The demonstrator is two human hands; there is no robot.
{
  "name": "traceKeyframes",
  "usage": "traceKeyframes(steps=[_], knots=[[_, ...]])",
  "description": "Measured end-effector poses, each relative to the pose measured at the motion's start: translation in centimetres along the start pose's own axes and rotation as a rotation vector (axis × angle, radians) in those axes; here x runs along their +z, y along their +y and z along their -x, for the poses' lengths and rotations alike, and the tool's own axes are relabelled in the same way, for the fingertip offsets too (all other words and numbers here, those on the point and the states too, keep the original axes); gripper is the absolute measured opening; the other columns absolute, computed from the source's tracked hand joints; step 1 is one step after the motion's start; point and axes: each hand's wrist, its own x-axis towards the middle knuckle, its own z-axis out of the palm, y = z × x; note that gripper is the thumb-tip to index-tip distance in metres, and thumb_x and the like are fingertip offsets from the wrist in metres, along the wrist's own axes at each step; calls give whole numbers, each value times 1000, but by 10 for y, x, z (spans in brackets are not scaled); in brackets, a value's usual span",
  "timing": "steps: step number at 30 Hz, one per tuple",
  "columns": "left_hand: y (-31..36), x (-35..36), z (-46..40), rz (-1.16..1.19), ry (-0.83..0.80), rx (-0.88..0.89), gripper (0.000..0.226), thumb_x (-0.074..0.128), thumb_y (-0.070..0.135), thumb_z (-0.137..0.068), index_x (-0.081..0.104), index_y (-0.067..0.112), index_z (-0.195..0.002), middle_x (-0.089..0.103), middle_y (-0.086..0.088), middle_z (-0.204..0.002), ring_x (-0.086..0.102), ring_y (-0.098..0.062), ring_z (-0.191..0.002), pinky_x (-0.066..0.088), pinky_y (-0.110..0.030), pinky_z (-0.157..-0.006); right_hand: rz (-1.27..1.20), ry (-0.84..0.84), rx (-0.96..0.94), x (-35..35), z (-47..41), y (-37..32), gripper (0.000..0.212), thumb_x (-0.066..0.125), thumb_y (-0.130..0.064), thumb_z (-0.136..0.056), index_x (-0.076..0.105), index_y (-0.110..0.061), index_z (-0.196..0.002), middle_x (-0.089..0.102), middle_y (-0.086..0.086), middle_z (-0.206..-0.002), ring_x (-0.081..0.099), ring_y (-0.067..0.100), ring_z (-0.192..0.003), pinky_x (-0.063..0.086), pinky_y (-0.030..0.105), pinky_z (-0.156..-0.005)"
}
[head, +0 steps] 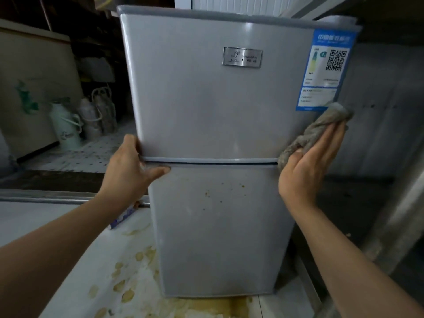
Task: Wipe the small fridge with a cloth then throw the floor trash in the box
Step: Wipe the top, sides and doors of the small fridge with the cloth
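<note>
Left hand (pixel 128 171) at nine o'clock, grip closed around small fridge (pixel 213 138) edge at the door seam. Brown spots on lower door at six o'clock. Right hand (pixel 309 161) at three o'clock, fingers straight, pressing grey cloth (pixel 321 127) against fridge's right edge, below blue label (pixel 325 70).

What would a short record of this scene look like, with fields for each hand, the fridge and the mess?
left hand: grips the left edge of the small fridge at the seam between its doors
right hand: flat, pressing a grey cloth against the upper door's right edge
lower door: brown specks showing
floor: yellowish stains by the fridge's base
label: blue, upper right
</note>
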Motion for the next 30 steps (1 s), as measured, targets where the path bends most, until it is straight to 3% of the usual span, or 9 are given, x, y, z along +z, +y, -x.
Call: traceKeyframes(steps=[6, 11, 18, 23, 27, 30], knots=[[4, 0, 4, -6, 24, -21, 54, 83, 26, -64, 41, 21, -98, 52, 2, -95, 50, -15, -84, 39, -28, -70, 56, -56, -17, -2, 0, -1, 63, 33, -6, -89, 11, 3, -147, 7, 23, -155, 10, 31, -144, 15, 44, -118], [10, -4, 4, -9, 6, -45, 55, 83, 27, -66, 49, 13, -107, 54, 0, -96, 52, -17, -84, 41, -29, -72, 87, -82, -5, -4, 0, -2, 66, 39, -5, -90, 8, 2, -148, 5, 23, -155, 10, 34, -144, 15, 46, -118], [8, -5, 4, 48, -8, -58, 37, 58, 37, -88, 52, 13, -116, 58, -2, -105, 55, -18, -90, 43, -32, -76, 87, -110, -16, -7, 3, -2, 65, 42, -7, -92, 8, 3, -147, 4, 23, -155, 8, 34, -144, 11, 42, -119], [7, 0, 4, 74, 27, -74, 35, 59, 35, -88, 53, 13, -115, 59, -1, -100, 55, -18, -89, 42, -32, -75, 112, -148, -18, -8, 16, 5, 66, 45, -7, -92, 11, 2, -147, 4, 23, -156, 7, 34, -144, 8, 38, -119], [-1, 5, 15, 106, -20, -125, 47, 66, 34, -81, 48, 16, -121, 57, 2, -100, 57, -17, -88, 48, -34, -76, 130, -247, -27, -17, 47, 15, 64, 47, -8, -92, 13, 5, -146, 4, 27, -154, 7, 39, -143, 9, 45, -119], [-8, 8, 20, 40, -45, -130, 51, 74, 31, -74, 48, 18, -115, 56, 7, -86, 57, -14, -77, 48, -31, -71, 57, -221, -60, -16, 32, 19, 65, 43, -11, -92, 10, 0, -146, 5, 26, -154, 7, 36, -144, 10, 45, -118]])
